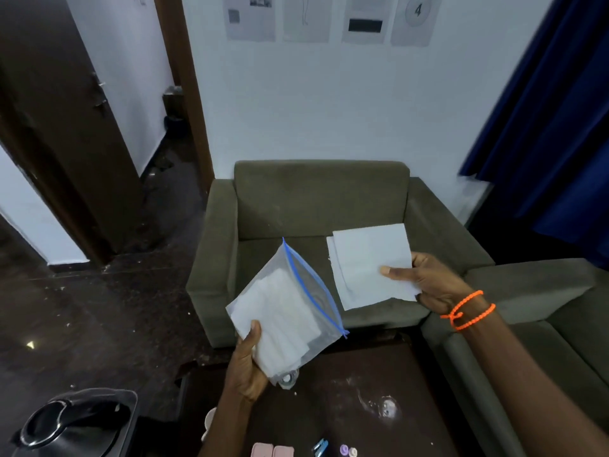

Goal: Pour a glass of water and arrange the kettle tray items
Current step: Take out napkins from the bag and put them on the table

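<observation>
My left hand grips the lower corner of a clear zip bag with a blue seal, holding folded white napkins inside. My right hand, with orange bead bracelets on the wrist, pinches a loose white paper napkin by its right edge, held up beside the bag over the armchair. A black kettle stands on a tray at the bottom left. A clear glass peeks out on the dark table under the bag.
A dark wooden table lies below my hands, with a wet patch and small sachets and items at its near edge. An olive armchair faces me, a sofa is on the right, a door on the left.
</observation>
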The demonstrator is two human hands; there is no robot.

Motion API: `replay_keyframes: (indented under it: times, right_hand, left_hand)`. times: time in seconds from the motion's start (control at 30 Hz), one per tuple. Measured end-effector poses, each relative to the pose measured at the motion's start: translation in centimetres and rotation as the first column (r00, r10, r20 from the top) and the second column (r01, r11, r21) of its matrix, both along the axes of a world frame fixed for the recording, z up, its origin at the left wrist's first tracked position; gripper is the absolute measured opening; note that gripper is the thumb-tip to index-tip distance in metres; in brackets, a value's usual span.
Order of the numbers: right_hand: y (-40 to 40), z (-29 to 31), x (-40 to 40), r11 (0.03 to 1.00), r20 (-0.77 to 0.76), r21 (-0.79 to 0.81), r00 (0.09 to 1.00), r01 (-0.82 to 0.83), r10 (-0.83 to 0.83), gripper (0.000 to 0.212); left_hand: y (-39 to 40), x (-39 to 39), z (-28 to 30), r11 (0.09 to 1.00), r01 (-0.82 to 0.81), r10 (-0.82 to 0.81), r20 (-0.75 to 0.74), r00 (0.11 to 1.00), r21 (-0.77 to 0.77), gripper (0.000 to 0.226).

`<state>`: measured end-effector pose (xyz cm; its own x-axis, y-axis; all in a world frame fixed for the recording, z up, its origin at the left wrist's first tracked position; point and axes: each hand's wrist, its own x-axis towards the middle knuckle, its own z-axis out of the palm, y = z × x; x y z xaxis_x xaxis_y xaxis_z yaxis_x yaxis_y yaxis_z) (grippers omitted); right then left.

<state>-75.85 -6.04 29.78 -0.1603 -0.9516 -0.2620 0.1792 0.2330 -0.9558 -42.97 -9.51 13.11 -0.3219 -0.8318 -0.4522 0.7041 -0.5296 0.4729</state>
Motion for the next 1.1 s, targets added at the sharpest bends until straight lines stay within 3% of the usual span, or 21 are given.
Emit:
replay_keyframes:
  times: [0.33, 0.57, 0.67, 0.77, 0.83, 0.87, 0.9, 0.93, 1.0, 1.07, 1.1]
  right_hand:
    - [-1.9, -25.0, -1.5, 0.937, 0.101, 0.335, 0.986, 0.096, -0.137, 0.039]
    - [-3.1, -45.2, -1.3, 0.888, 0.143, 0.458, 0.983, 0.038, -0.116, 0.036]
    - [-3.4, -52.7, -0.5, 0.867, 0.121, 0.497, 0.987, 0.033, -0.107, 0.033]
    - [-3.7, -58.7, 0.2, 0.836, 0.028, 0.541, 0.992, 0.089, -0.124, 0.034]
    - [-3.8, -61.1, 0.5, 0.821, -0.097, 0.545, 0.985, 0.173, -0.143, 0.041]
    - [-3.7, -61.9, 0.6, 0.821, -0.163, 0.530, 0.976, 0.212, -0.146, 0.045]
    - [-3.6, -62.4, 0.7, 0.826, -0.220, 0.510, 0.965, 0.241, -0.146, 0.047]
    - [-3.5, -62.7, 0.9, 0.836, -0.271, 0.483, 0.952, 0.261, -0.140, 0.048]
    - [-3.3, -62.5, 1.3, 0.866, -0.379, 0.427, 0.921, 0.262, -0.092, 0.049]
    - [-3.3, -61.6, 1.7, 0.894, -0.515, 0.370, 0.857, 0.253, -0.030, 0.052]
    - [-3.3, -61.0, 1.8, 0.901, -0.592, 0.337, 0.805, 0.274, -0.024, 0.052]
  left_hand:
    - [2.0, 3.3, -15.3, 0.973, -0.004, -0.030, 0.142, 0.989, 0.231, 0.063]
    - [3.1, 3.7, -27.4, 0.972, -0.041, -0.012, 0.221, 0.975, 0.233, 0.036]
    - [3.9, 3.7, -31.6, 0.987, 0.023, -0.042, 0.118, 0.992, 0.158, 0.060]
    - [4.2, 3.6, -32.9, 0.999, 0.007, -0.018, 0.221, 0.975, 0.051, 0.098]
    - [4.1, 3.9, -35.0, 0.998, 0.034, -0.022, -0.201, 0.979, 0.055, 0.081]
    - [4.1, 3.8, -35.8, 0.994, 0.054, -0.037, -0.177, 0.984, 0.096, 0.076]
    - [4.4, 3.5, -36.3, 0.987, 0.029, -0.027, -0.017, 0.999, 0.156, 0.073]
    - [5.0, 2.8, -36.8, 0.964, 0.022, -0.029, 0.022, 0.999, 0.267, 0.075]
    - [5.5, 2.2, -37.9, 0.940, -0.020, -0.018, 0.108, 0.994, 0.342, 0.083]
    - [4.8, 0.8, -37.3, 0.936, 0.094, -0.101, 0.004, 0.995, 0.338, 0.058]
    - [4.7, 0.2, -37.4, 0.928, 0.095, -0.113, 0.028, 0.993, 0.360, 0.054]
